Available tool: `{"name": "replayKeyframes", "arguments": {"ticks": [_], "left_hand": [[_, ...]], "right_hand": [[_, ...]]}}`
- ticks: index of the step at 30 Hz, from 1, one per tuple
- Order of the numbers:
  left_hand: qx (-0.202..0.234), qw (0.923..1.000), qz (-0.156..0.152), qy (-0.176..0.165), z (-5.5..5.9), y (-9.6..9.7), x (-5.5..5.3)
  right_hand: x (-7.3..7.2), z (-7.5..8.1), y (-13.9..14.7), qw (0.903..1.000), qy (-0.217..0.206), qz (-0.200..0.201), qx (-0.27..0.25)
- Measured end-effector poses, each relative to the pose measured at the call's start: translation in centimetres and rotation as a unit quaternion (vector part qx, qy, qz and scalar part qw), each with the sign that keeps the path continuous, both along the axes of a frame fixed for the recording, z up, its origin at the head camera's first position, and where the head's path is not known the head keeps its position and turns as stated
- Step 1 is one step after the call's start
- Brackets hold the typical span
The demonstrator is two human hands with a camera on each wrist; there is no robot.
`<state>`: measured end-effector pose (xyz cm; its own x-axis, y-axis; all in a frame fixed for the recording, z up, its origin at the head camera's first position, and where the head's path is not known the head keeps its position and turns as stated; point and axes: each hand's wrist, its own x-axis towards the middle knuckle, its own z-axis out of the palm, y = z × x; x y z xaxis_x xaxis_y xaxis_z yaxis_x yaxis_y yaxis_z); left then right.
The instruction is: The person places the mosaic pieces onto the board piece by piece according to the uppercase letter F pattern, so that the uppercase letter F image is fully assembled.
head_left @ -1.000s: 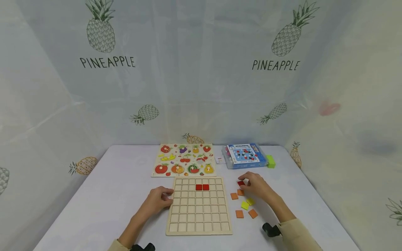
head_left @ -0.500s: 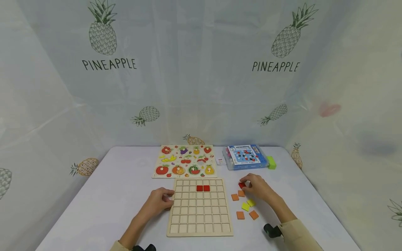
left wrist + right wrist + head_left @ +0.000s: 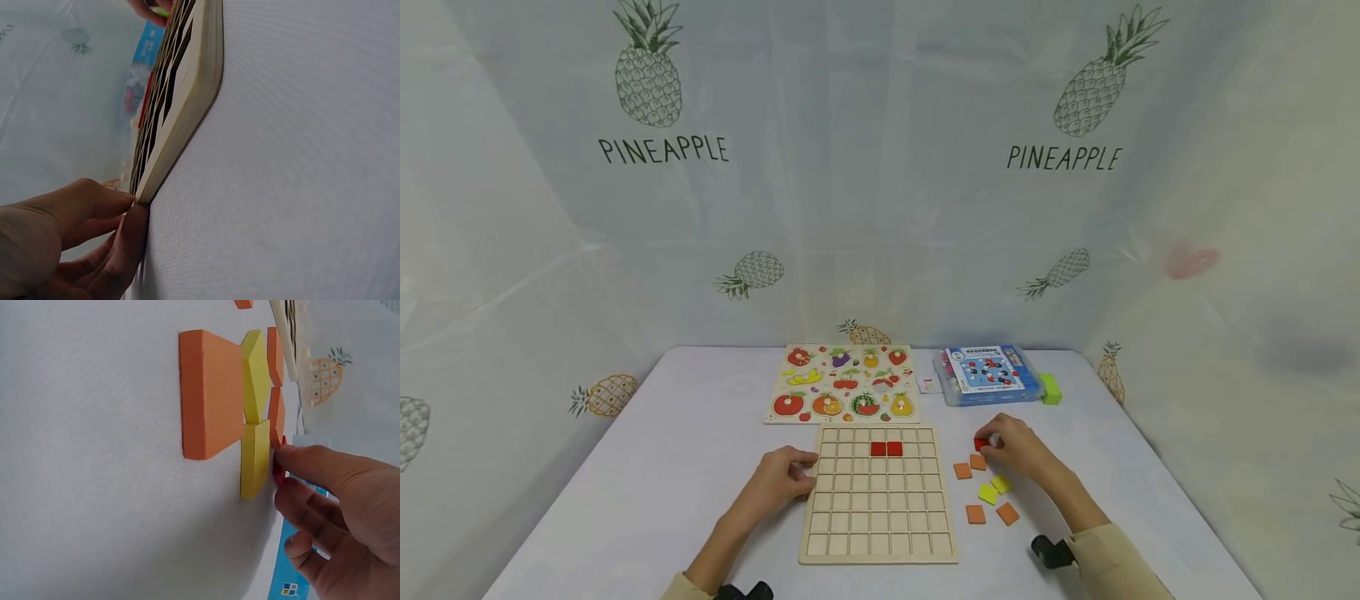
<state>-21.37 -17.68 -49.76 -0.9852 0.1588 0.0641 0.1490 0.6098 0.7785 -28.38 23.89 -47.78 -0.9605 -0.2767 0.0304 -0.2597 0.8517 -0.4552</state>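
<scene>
A wooden grid board (image 3: 879,503) lies flat on the table, with two red tiles (image 3: 894,449) side by side in its second row from the far edge. My left hand (image 3: 777,480) holds the board's left edge, thumb and fingers touching it. To the right of the board, my right hand (image 3: 1019,445) pinches another red tile (image 3: 279,470), mostly hidden by the thumb and fingers. Several orange tiles (image 3: 220,395) and two yellow tiles (image 3: 255,460) lie loose below that hand. One orange tile (image 3: 977,462) is just beneath its fingertips.
Behind the grid board lies a fruit puzzle board (image 3: 808,408). A blue-and-white boxed set (image 3: 988,372) stands at the back right, with a green block (image 3: 1051,389) beside it and a small card (image 3: 928,385) on its left. A pineapple-print curtain (image 3: 880,208) surrounds the table.
The right hand's grip on the red tile shifts slightly, and the tile looks more tilted. The left hand stays at the board's edge. The whole view has drifted a little.
</scene>
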Motion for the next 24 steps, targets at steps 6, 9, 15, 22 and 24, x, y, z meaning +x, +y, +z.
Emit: {"name": "replayKeyframes", "arguments": {"ticks": [6, 9, 15, 22, 24], "left_hand": [[0.003, 1.0000, -0.001, 0.006, 0.0, 0.0, 0.2], [0.003, 1.0000, -0.002, 0.009, 0.0, 0.0, 0.2], [0.007, 0.9999, -0.008, 0.004, 0.1, 0.0, 0.1], [0.003, 1.0000, -0.001, 0.008, 0.0, -0.1, 0.1], [0.005, 1.0000, -0.001, 0.008, 0.0, -0.1, 0.0]], "right_hand": [[0.0, 0.2, -0.2, 1.0000, -0.004, 0.006, 0.000], [-0.1, 0.3, -0.3, 0.9999, -0.003, 0.014, -0.001], [-0.1, 0.8, -0.6, 0.9997, -0.011, 0.018, -0.008], [-0.2, 1.8, -2.3, 0.9995, -0.006, 0.030, -0.011], [-0.2, 2.1, -3.0, 0.9993, -0.004, 0.036, -0.013]]}}
